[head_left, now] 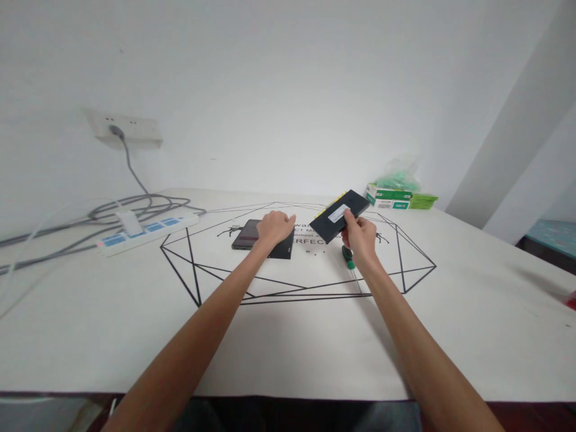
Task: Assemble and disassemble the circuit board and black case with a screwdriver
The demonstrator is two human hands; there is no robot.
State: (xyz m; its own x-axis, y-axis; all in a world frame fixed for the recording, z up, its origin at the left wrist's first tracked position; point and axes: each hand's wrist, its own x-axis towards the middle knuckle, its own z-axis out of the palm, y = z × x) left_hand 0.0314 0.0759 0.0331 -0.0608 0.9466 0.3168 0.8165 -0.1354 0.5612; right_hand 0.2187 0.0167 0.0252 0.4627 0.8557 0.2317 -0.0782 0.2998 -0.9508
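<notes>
My right hand (361, 236) pinches a flat black rectangular case (320, 226) between thumb and fingers, holding it tilted above the table. The case has a white label and a row of yellow bits along its far edge. Beneath that hand lies a screwdriver (348, 258) with a black and green handle, its shaft pointing towards me. My left hand (275, 227) is curled over a flat black panel (281, 249); its fingertips are hidden. Left of it, a dark phone-like slab (245, 236) lies on the table. Several tiny dark screw-like pieces (315, 254) lie between my hands.
On the left is a white and blue power strip (146, 231) with a white plug and looped grey cables (135, 207). A wall socket (130, 128) is above. Green and white boxes (389, 195) with a clear plastic bag stand at the back right. Black lines mark the white table (315, 342).
</notes>
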